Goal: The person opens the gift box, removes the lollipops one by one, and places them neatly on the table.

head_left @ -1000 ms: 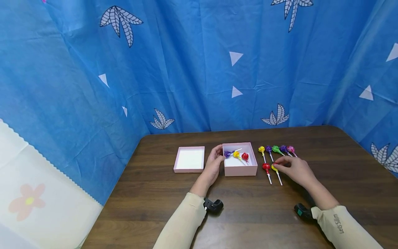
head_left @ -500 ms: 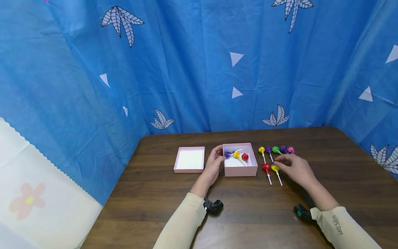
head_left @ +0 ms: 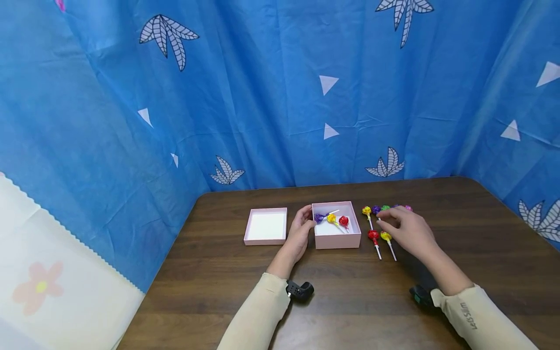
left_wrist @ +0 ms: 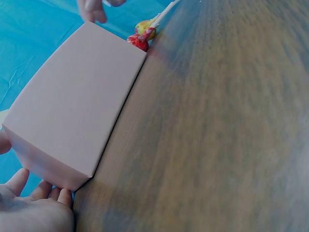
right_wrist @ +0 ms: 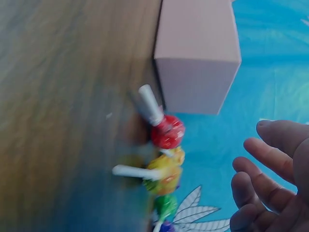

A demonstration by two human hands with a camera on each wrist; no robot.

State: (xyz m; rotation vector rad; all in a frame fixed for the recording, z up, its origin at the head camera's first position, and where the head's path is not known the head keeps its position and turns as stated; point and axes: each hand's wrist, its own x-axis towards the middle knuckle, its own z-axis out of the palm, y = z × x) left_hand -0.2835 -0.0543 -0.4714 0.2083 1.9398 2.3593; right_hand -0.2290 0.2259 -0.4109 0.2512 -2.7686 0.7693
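My left hand rests against the left side of an open pink box; its fingers touch the outer wall. Inside the box lie a purple lollipop, a yellow lollipop and a red lollipop. Above the lollipops right of the box hovers my right hand, its thumb and fingers apart with nothing visible between them. Near its fingertips are a back purple lollipop and a green lollipop, partly hidden. In front lie another red lollipop and another yellow lollipop.
A shallow pink lid lies left of the box, its white inside facing up. Another yellow lollipop and a pink lollipop are in the back row. A blue curtain hangs behind the wooden table.
My right hand has lifted slightly and shifted left and back from the front yellow lollipop, which now shows fully. My left hand and the box keep their place.
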